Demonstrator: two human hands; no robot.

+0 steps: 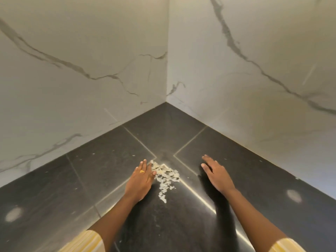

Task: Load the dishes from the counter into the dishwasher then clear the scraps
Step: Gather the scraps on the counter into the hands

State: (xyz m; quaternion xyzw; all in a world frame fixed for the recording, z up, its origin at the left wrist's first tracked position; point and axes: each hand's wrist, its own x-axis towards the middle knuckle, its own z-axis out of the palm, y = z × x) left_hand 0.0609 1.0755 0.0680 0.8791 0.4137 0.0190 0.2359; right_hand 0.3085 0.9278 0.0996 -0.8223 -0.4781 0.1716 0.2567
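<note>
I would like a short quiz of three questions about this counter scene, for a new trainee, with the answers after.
1. True or false: the left hand lies flat beside the pile of scraps.
2. Which hand wears a gold ring? A) left B) right C) neither
3. Fill in: the scraps sit on the dark ______, between the two hands.

Key
1. True; its fingers are at the pile's left edge.
2. A; the right hand shows no ring.
3. Counter; the right hand is apart from the pile, open, holding nothing.
</note>
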